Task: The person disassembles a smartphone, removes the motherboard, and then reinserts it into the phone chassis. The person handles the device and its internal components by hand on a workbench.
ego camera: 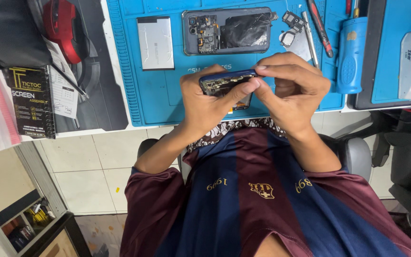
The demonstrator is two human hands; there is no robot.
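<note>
Holding the blue phone frame (227,83) edge-up over the blue mat (167,95), your left hand (205,102) cradles it from below while your right hand (288,85) pinches its top rim, fingers closed, keeping the circuitry exposed. The opened phone (227,31) and silver battery (155,43) lie apart on the table.

Both hands grip a blue phone frame (228,82) with its insides showing, the left hand (205,102) cradling it from below and the right hand (288,85) pinching its upper edge. Beyond them on the blue work mat (139,90) lie an opened phone body (227,31), a silver battery (155,43) and a red-handled screwdriver (318,26)
</note>
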